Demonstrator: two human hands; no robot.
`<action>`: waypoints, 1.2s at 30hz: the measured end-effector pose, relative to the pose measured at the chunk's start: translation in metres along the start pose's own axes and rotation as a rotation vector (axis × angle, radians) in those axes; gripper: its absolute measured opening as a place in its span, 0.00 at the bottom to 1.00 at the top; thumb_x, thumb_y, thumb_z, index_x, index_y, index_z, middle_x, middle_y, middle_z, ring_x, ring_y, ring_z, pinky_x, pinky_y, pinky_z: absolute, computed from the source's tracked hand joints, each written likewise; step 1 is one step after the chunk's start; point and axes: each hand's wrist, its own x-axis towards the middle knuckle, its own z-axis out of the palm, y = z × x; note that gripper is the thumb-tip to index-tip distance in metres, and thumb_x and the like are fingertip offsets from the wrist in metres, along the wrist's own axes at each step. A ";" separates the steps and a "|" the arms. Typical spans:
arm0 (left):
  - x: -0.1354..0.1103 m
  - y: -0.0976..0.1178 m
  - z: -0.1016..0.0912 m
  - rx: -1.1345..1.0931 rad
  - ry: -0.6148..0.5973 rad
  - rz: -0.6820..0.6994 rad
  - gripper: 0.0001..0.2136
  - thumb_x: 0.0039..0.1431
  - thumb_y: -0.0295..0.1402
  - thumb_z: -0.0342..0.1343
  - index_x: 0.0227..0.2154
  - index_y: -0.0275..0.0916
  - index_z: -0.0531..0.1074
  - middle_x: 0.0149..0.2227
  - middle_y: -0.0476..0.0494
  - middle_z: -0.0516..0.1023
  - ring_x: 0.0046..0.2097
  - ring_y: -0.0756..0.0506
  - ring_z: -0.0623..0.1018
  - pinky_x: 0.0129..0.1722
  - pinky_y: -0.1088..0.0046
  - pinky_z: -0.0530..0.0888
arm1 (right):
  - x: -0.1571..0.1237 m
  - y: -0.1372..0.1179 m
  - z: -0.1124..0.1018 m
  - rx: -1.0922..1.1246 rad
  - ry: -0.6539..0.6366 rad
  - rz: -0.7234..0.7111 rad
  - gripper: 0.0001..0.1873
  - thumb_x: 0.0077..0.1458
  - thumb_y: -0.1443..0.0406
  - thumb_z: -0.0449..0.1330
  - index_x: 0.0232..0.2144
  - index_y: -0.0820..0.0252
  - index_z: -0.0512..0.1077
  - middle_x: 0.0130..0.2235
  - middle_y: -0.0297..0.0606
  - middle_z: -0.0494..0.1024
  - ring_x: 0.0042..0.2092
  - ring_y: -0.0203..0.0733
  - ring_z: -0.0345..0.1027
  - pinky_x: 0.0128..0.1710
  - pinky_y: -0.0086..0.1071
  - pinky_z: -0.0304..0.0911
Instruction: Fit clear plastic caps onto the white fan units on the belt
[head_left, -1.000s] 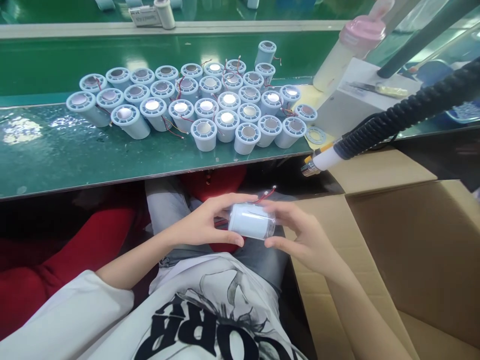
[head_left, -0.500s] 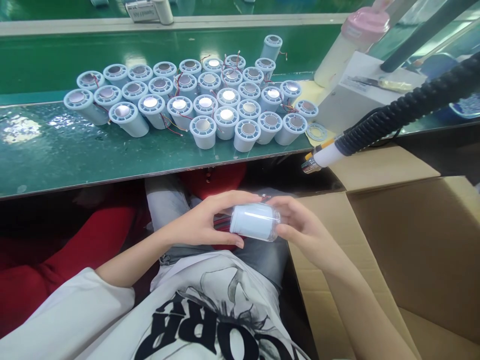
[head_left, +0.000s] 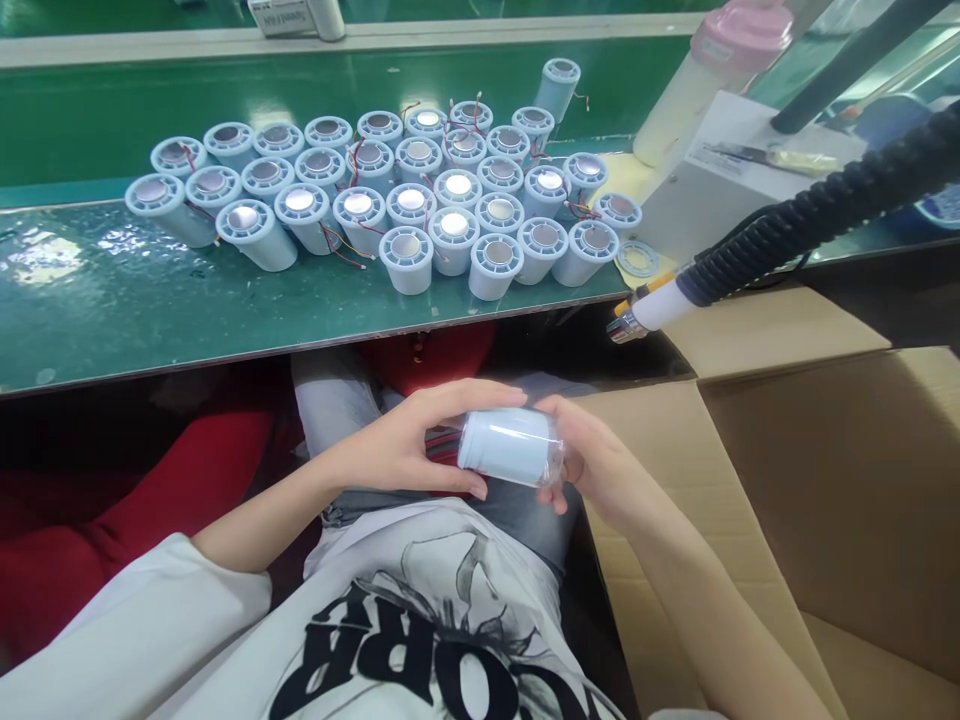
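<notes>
A light blue cylindrical housing (head_left: 508, 446) lies on its side over my lap, in shiny clear plastic that extends past its right end. My left hand (head_left: 427, 440) grips it from the left, fingers along the top and thumb underneath. At the right end, my right hand (head_left: 592, 455) has its fingers closed around the clear plastic; some fingertips are hidden behind it. On the green bench beyond stand several similar light blue housings (head_left: 406, 260), with round metallic centres and thin coloured wires on some.
An open cardboard box (head_left: 825, 500) stands at my right. Above its flap hangs a black corrugated hose (head_left: 810, 220) with a white, metal-tipped nozzle. A pink-lidded bottle (head_left: 705, 80) and a grey-white box-shaped unit (head_left: 739, 180) stand on the bench's right side.
My right hand has turned at the housing's right end: its fingers now show below, and its thumb is no longer along the front. The left hand keeps nearly the same grip.
</notes>
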 end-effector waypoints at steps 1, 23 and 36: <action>0.000 0.000 0.000 -0.003 0.000 0.003 0.38 0.43 0.27 0.68 0.59 0.49 0.61 0.60 0.39 0.65 0.61 0.38 0.65 0.59 0.61 0.66 | 0.001 0.000 0.001 0.011 0.003 0.016 0.26 0.47 0.43 0.59 0.33 0.58 0.60 0.19 0.29 0.71 0.17 0.34 0.66 0.12 0.21 0.58; -0.003 0.013 0.010 -0.285 0.132 -0.315 0.28 0.52 0.32 0.62 0.56 0.48 0.62 0.54 0.42 0.68 0.50 0.42 0.74 0.43 0.69 0.77 | -0.006 0.018 -0.010 -0.497 0.055 -0.708 0.32 0.50 0.58 0.66 0.55 0.45 0.60 0.62 0.40 0.61 0.58 0.49 0.62 0.55 0.47 0.63; 0.000 0.012 0.008 -0.447 -0.028 -0.342 0.34 0.53 0.28 0.61 0.61 0.52 0.56 0.59 0.41 0.65 0.52 0.43 0.74 0.47 0.67 0.75 | -0.017 0.009 -0.011 -0.206 0.044 -0.370 0.23 0.46 0.62 0.69 0.46 0.44 0.74 0.48 0.33 0.76 0.36 0.40 0.75 0.36 0.35 0.74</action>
